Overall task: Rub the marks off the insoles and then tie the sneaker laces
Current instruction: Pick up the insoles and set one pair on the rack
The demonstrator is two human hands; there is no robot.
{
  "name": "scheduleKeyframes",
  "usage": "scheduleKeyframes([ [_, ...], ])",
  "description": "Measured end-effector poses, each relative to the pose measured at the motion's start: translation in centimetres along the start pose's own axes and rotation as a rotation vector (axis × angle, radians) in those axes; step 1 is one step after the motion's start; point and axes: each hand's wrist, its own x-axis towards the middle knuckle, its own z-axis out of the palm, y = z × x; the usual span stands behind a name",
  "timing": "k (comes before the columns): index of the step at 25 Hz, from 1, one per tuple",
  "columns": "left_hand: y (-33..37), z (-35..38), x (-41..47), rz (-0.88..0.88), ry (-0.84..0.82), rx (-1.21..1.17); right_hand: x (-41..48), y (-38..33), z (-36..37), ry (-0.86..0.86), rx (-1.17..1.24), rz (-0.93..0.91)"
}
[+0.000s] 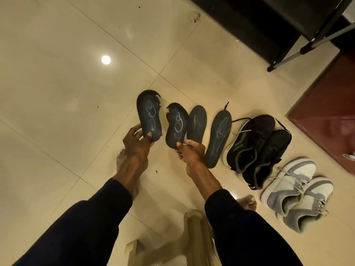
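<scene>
My left hand (136, 146) pinches the heel of a dark insole (149, 114) with a torn toe and white chalk scribbles, held above the floor. My right hand (190, 150) grips the heel of a second torn, chalk-marked insole (176, 124). Two more dark insoles lie on the tiles to the right: a faintly marked insole (196, 123) and a longer scribbled insole (219, 137). Beyond them sit a pair of black sneakers (257, 148) with loose laces and a pair of grey-and-white sneakers (295, 194).
The floor is glossy beige tile (76, 93). A black stand with metal legs (288, 56) rises at the upper right, and a dark red mat (330, 112) lies at the right edge. A pale plastic stool (184, 244) is below me, between my sleeves.
</scene>
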Motion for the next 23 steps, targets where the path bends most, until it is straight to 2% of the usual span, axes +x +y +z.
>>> scheduleKeyframes([
  [8,-5.8,-0.1,2.7,-0.07,-0.065,0.243,4.6,3.9,0.6,-0.045,-0.212,0.023],
  [12,-8.1,-1.6,4.5,0.055,-0.035,0.457,5.3,4.6,0.2,-0.08,-0.264,0.027],
  [13,-10.2,-2.4,6.5,0.057,-0.01,0.464,5.3,4.7,0.0,-0.077,-0.273,0.028],
  [14,-14.3,-3.1,10.0,0.012,0.033,0.361,5.3,4.9,-0.1,-0.075,-0.287,0.028],
  [16,-20.4,-4.0,15.4,0.039,0.066,0.269,5.3,5.0,-0.3,-0.079,-0.318,0.021],
  [17,-18.8,-3.8,13.7,0.002,0.107,0.257,5.2,5.0,-0.4,-0.083,-0.326,0.016],
  [18,-13.4,-3.0,7.6,-0.024,0.127,0.263,5.0,5.0,-0.4,-0.086,-0.328,0.012],
  [19,-10.0,-3.0,4.1,-0.023,0.062,0.335,4.8,5.0,-0.5,-0.086,-0.325,0.007],
  [20,-7.9,-2.8,1.4,-0.008,0.03,0.289,4.5,5.0,-0.7,-0.083,-0.318,0.003],
  [23,-7.5,-2.9,-2.0,-0.054,-0.026,0.172,3.2,5.0,-1.5,-0.073,-0.329,-0.012],
])
